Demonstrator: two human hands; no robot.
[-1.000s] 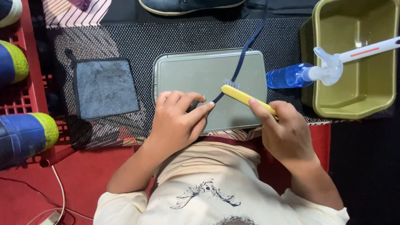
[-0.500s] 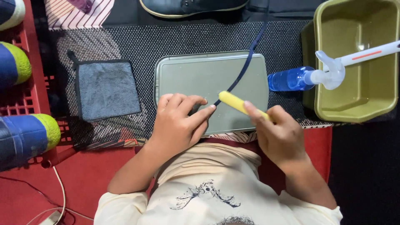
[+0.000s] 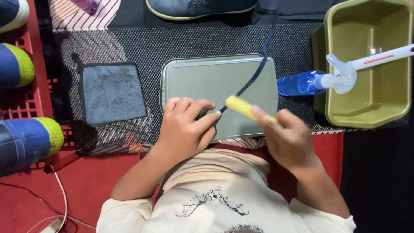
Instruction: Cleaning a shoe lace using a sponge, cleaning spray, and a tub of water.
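A grey-green metal tray (image 3: 202,77) lies flat on a dark woven mat. My left hand (image 3: 185,127) rests on its near edge, fingers curled over one end of a dark blue lace (image 3: 258,64) that runs up across the tray toward a shoe. My right hand (image 3: 289,138) grips a yellow brush (image 3: 243,108) held slanted over the tray's right half; the brush is blurred. Whether the brush head touches the lace I cannot tell.
A blue spray bottle (image 3: 302,83) with a white nozzle lies between the tray and an olive plastic basin (image 3: 371,108). A dark grey cloth (image 3: 113,92) lies left of the tray. A black shoe (image 3: 202,7) sits at the top; blue-and-yellow shoes (image 3: 26,142) lie on a red crate.
My right hand has moved the yellow brush down and to the left over the tray. My left hand stays on the lace end.
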